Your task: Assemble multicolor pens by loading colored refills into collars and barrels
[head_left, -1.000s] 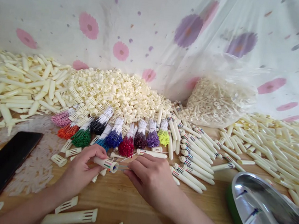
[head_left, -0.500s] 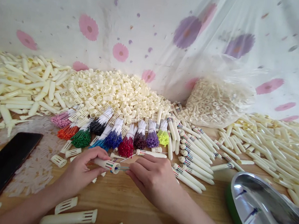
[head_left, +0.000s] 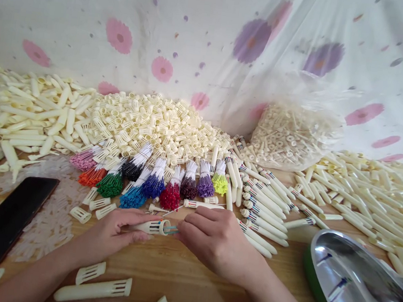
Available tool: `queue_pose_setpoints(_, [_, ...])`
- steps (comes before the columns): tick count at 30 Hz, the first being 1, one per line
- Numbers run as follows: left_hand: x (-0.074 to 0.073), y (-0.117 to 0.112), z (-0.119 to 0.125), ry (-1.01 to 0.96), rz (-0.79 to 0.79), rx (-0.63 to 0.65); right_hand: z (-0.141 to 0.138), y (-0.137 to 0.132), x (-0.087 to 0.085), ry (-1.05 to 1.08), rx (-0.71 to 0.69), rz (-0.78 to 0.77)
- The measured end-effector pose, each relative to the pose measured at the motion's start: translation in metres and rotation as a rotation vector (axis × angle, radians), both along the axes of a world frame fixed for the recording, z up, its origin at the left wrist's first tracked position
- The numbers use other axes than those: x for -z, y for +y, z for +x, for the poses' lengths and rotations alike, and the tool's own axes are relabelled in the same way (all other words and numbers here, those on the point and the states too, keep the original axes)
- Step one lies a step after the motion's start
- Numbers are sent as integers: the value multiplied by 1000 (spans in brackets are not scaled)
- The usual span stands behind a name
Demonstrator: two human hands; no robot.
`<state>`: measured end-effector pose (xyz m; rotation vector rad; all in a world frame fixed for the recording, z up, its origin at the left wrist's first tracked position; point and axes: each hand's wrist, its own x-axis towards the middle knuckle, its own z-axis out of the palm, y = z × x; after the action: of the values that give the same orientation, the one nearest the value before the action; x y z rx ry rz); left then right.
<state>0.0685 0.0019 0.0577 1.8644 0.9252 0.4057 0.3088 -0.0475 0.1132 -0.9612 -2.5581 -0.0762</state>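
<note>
My left hand [head_left: 117, 231] is closed around a cream multicolour pen barrel [head_left: 155, 227], whose slotted open end faces right. Coloured bits show in its slots. Thin bluish strands [head_left: 171, 230], perhaps ink refills, stick out of that end, and my right hand [head_left: 213, 241] pinches their outer tips. Its fingertips hide what else they may hold. Just beyond the hands lie tied bundles of refills, among them a light blue bundle [head_left: 134, 196] and a red bundle [head_left: 170, 193]. Nearer me rest a slotted barrel [head_left: 93, 290] and a loose slotted collar [head_left: 90, 273].
Slotted collars [head_left: 147, 121] are heaped at the back, with a plastic bag of small parts [head_left: 293, 136] beside them. Rows of filled pens [head_left: 265, 210] lie right of the bundles. A green-sided metal tray [head_left: 339, 281] stands at right, a black phone [head_left: 7, 219] at left.
Both hands have shifted slightly right with the barrel. The left hand has uncovered more of the light blue bundle and a collar. Bluish strands now show more clearly at the barrel's open end.
</note>
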Motion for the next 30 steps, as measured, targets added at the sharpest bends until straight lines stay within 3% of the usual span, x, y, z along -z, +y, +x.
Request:
queue_pose_setpoints(6, [5,-3,3,-93,-14,-139,9,1,-2,138,102,-83])
queue_pose_setpoints(10, [6,-6,6,-163,-44,-259,4,-4,-1,497,174,-384])
queue_pose_setpoints(12, [7,-7,7,-202,-46,-311,-4,-7,2,572,194,-511])
queue_pose_setpoints(14, [10,-7,7,-229,-45,-335,-13,-10,6,564,223,-489])
queue_pose_setpoints(18, [14,-5,7,-242,-30,-343,-24,-13,14,486,264,-275])
queue_pose_setpoints(21, [14,-5,7,-231,-29,-329,-27,-12,17,448,266,-204])
queue_pose_setpoints(26, [9,-6,10,-209,-58,-333,-32,-8,22,422,215,-306])
queue_pose_setpoints(30, [4,-7,14,-224,-138,-345,-33,-6,26,556,245,-428])
